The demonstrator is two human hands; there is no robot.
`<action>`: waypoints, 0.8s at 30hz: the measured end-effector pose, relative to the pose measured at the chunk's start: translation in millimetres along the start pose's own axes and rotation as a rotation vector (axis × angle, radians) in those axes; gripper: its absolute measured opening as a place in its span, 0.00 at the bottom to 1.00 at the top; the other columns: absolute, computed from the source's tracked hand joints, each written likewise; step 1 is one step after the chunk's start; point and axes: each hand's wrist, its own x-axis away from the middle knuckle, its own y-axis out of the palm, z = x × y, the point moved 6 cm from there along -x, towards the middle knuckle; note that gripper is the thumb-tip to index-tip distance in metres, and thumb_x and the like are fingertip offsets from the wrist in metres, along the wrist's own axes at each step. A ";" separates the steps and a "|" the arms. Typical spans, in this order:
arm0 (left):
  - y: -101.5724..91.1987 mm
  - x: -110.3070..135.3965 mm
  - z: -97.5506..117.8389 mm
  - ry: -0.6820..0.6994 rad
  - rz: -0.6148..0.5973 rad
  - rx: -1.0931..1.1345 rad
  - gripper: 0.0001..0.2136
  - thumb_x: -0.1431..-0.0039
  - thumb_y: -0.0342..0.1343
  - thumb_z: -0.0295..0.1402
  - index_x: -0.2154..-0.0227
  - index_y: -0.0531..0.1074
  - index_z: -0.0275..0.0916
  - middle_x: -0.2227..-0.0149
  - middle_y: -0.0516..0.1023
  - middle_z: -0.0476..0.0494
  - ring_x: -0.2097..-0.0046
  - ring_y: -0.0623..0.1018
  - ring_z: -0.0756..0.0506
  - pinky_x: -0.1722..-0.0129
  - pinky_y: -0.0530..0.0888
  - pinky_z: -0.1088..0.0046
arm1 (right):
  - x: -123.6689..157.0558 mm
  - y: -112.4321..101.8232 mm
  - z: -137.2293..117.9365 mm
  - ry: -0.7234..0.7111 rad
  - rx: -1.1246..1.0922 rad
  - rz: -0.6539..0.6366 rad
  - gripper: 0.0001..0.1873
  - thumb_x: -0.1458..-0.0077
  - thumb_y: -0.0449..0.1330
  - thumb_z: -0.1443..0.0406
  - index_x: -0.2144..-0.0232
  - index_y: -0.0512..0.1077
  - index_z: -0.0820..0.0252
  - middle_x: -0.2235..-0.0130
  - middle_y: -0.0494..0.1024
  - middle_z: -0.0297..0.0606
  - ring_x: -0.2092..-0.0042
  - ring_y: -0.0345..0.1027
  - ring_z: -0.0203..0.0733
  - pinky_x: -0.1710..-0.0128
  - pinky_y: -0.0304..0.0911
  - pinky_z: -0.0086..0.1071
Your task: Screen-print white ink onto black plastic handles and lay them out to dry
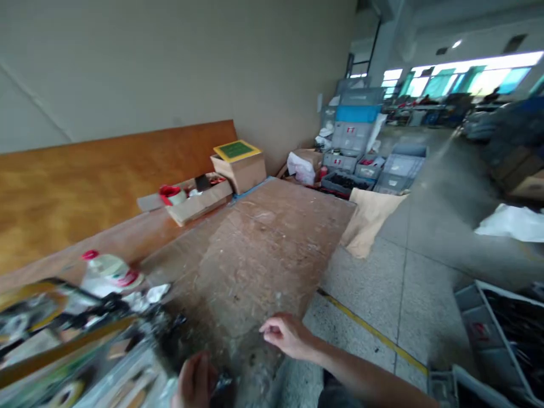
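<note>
My right hand (pixel 289 335) is empty, its fingers (pixel 272 327) loosely curled above the near edge of the scarred wooden bench (pixel 259 266). My left hand (pixel 195 381) sits at the bottom of view. A small dark object (pixel 223 383) lies just beside it; I cannot tell whether it is gripped. To the left stands a cluttered stack of packaging (pixel 63 357), with a white plastic bottle (pixel 106 276) behind. Farther along the bench is a cardboard box (pixel 240 173) topped by a green panel (pixel 236 150).
</note>
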 end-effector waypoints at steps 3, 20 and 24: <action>135.9 14.9 98.2 0.126 -0.279 -0.016 0.18 0.45 0.46 0.51 0.62 0.71 0.45 0.74 0.78 0.50 0.72 0.78 0.45 0.71 0.74 0.70 | 52.7 -108.3 91.4 0.137 0.022 0.191 0.11 0.45 0.57 0.66 0.62 0.78 0.57 0.64 0.81 0.36 0.64 0.73 0.39 0.61 0.64 0.30; 809.3 43.6 509.1 1.156 -0.732 -0.335 0.20 0.38 0.49 0.35 0.44 0.67 0.37 0.43 0.71 0.38 0.41 0.69 0.41 0.39 0.65 0.62 | 154.1 -464.1 484.7 0.654 -0.390 0.754 0.22 0.54 0.53 0.46 0.65 0.76 0.51 0.70 0.78 0.39 0.70 0.71 0.45 0.73 0.67 0.36; 998.1 12.2 606.3 1.230 -0.763 -0.435 0.27 0.39 0.50 0.36 0.38 0.58 0.35 0.35 0.59 0.34 0.34 0.58 0.37 0.35 0.57 0.57 | 139.3 -586.0 587.2 0.806 -0.381 0.810 0.27 0.60 0.53 0.41 0.67 0.76 0.49 0.70 0.79 0.41 0.70 0.74 0.49 0.71 0.71 0.41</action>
